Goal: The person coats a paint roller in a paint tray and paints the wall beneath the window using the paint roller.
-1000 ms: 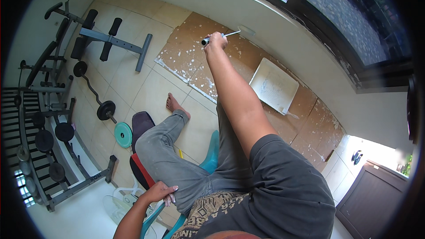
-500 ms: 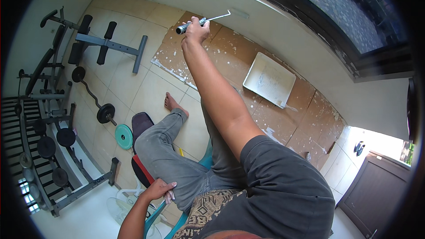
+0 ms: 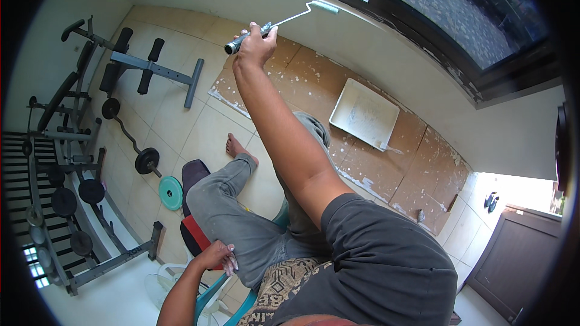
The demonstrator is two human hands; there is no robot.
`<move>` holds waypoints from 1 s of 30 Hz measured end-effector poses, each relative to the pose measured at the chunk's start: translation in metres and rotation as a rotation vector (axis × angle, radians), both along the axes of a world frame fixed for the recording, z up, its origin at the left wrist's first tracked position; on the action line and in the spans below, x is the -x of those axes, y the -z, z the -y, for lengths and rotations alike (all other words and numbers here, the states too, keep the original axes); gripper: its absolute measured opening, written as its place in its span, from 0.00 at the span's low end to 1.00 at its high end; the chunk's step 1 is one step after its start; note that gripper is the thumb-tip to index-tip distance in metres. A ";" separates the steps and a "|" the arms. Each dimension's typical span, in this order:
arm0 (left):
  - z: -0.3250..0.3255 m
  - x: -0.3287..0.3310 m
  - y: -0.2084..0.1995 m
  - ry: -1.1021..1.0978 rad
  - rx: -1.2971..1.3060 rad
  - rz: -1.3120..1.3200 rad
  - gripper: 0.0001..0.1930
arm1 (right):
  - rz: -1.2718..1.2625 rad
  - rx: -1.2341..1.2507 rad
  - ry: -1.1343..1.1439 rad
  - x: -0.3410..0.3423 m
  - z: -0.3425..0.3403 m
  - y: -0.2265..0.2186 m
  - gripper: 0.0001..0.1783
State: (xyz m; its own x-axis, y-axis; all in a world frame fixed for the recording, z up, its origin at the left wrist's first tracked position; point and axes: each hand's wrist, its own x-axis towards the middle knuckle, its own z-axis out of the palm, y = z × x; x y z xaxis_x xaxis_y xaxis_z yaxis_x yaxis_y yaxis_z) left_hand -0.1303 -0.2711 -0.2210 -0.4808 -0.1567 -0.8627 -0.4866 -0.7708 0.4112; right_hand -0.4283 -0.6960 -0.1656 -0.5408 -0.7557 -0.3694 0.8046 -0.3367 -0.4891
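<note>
My right hand (image 3: 257,47) is closed round the dark handle of a paint roller (image 3: 293,17), arm stretched far out. The roller's pale sleeve (image 3: 324,6) lies against the white wall (image 3: 290,1), just under the window frame; its bent wire runs from the handle to it. My left hand (image 3: 219,256) rests on my left thigh with loosely bent fingers, whitish paint on them and no tool in them. To the right of my outstretched arm, a white paint tray (image 3: 365,113) sits on the paint-spattered brown floor covering (image 3: 417,160).
I sit on a teal chair (image 3: 208,296). Along the left stand a weight bench (image 3: 151,63), a curl barbell (image 3: 124,133), a green weight plate (image 3: 171,193) and a rack (image 3: 115,259). A dark-framed window (image 3: 386,0) is above the wall; a brown cabinet (image 3: 513,259) stands at right.
The roller has moved up the wall toward the window frame, and my right hand has shifted slightly left with it. My left hand stays on my thigh, its fingers lowered slightly.
</note>
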 end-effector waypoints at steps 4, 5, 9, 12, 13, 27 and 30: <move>-0.001 -0.001 0.001 0.000 0.007 -0.027 0.38 | -0.026 0.020 0.002 -0.004 -0.002 -0.002 0.18; -0.001 -0.002 0.001 -0.007 0.012 -0.041 0.39 | -0.025 0.020 0.004 -0.005 -0.001 -0.001 0.18; -0.003 -0.007 0.004 0.013 0.005 -0.049 0.42 | -0.042 -0.008 0.014 -0.007 0.013 0.018 0.34; -0.005 -0.011 0.008 0.008 0.001 -0.073 0.44 | -0.019 -0.062 0.025 0.005 0.031 0.044 0.29; -0.004 -0.011 0.007 0.005 0.005 -0.072 0.44 | 0.018 -0.096 0.031 0.011 0.036 0.052 0.27; -0.003 -0.013 0.008 0.031 -0.002 -0.110 0.47 | -0.025 -0.040 0.050 0.032 0.010 0.007 0.20; -0.002 -0.008 0.007 0.079 0.051 -0.057 0.52 | 0.018 0.020 0.087 0.034 0.000 -0.011 0.12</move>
